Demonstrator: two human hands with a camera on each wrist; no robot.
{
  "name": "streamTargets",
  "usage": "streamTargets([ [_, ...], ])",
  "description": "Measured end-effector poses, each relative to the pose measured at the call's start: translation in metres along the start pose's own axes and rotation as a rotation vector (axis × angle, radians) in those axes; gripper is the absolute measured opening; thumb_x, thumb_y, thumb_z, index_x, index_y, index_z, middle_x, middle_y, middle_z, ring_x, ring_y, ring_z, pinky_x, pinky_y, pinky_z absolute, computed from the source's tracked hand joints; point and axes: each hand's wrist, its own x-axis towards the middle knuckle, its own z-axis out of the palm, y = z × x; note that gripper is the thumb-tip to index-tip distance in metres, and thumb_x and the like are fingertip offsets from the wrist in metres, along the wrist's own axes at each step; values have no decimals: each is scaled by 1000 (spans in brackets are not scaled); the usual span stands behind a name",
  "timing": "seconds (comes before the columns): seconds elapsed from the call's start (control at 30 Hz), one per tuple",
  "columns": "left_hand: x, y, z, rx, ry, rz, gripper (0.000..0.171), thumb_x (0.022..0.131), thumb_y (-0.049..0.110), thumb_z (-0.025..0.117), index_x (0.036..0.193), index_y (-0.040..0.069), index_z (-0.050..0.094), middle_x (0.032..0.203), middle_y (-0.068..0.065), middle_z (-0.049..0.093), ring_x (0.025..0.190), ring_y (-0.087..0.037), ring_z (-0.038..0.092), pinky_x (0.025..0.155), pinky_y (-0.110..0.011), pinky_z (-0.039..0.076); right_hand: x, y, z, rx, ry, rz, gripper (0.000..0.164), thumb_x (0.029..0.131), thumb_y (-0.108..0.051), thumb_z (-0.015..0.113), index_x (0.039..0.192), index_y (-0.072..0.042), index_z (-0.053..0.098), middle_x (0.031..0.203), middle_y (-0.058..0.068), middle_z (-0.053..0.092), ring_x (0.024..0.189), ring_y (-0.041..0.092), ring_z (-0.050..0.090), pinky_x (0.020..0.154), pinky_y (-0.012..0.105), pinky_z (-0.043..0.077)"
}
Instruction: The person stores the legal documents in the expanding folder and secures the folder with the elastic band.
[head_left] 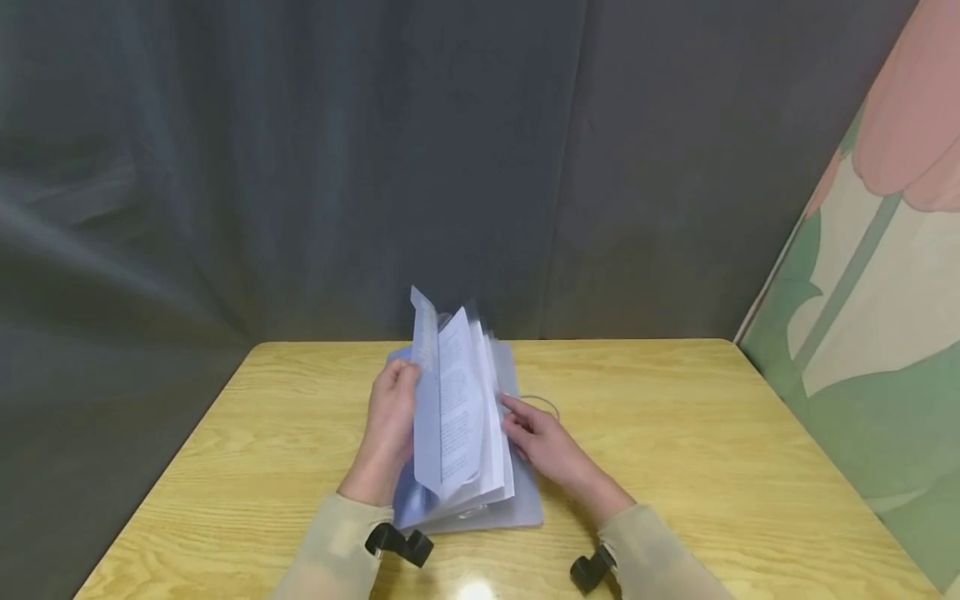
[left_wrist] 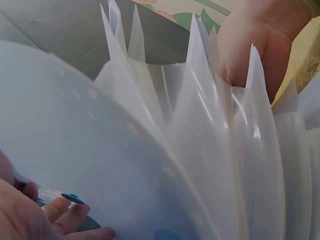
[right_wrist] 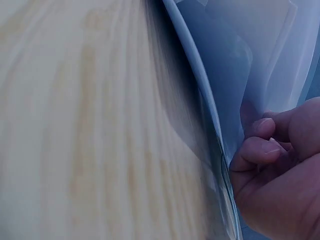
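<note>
A pale blue translucent document folder (head_left: 528, 508) stands partly fanned out on the wooden table, with printed papers (head_left: 459, 408) among its clear pockets (left_wrist: 200, 145). My left hand (head_left: 392, 408) grips the raised cover flap (head_left: 427, 425) by its left side. In the left wrist view, a small blue button (left_wrist: 72, 198) shows beside that hand's fingertips. On the other side, my right hand (head_left: 546, 446) is at the pockets' right edges. The right wrist view shows this hand's fingers (right_wrist: 257, 150) bent, pinching a clear pocket sheet (right_wrist: 247, 75), with one fingertip seen through the plastic.
A thin cord loop (head_left: 546, 402) sticks out at the folder's right. The wooden table (head_left: 675, 450) extends to both sides. Behind it hangs a dark grey curtain (head_left: 480, 167), and a wall with a flower pattern (head_left: 885, 333) rises at the right.
</note>
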Motion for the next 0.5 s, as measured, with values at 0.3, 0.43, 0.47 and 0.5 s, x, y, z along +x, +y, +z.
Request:
streamTargets([
  [0.3,0,0,-2,-14,-13,-6,23,109,14,47,87,8,46,84,-5,47,74,-17,50,61,-26,41,-1,-1,-1,17,25,21,51,114,-12,60,164,-6,51,112,9,65,74,17,54,64,24,46],
  [0.43,0,-1,-1,-20,-20,-1,22,109,13,47,88,8,46,84,-5,48,73,-16,51,61,-26,41,-4,-4,-6,22,52,8,51,113,-11,62,161,-1,52,114,11,64,71,17,52,60,25,43],
  [0.47,1,-2,-2,-22,-20,-1,22,109,13,47,88,7,46,84,-5,48,73,-16,51,61,-25,41,-4,-4,-7,21,59,10,50,112,-11,63,161,-1,53,114,11,64,71,17,52,60,25,42],
  [0.5,1,-2,-1,-22,-21,0,22,109,12,47,87,7,46,83,-5,48,72,-16,51,60,-25,41,-5,-5,-9,20,64,14,51,112,-12,64,161,-1,53,114,11,63,71,17,52,59,25,42],
])
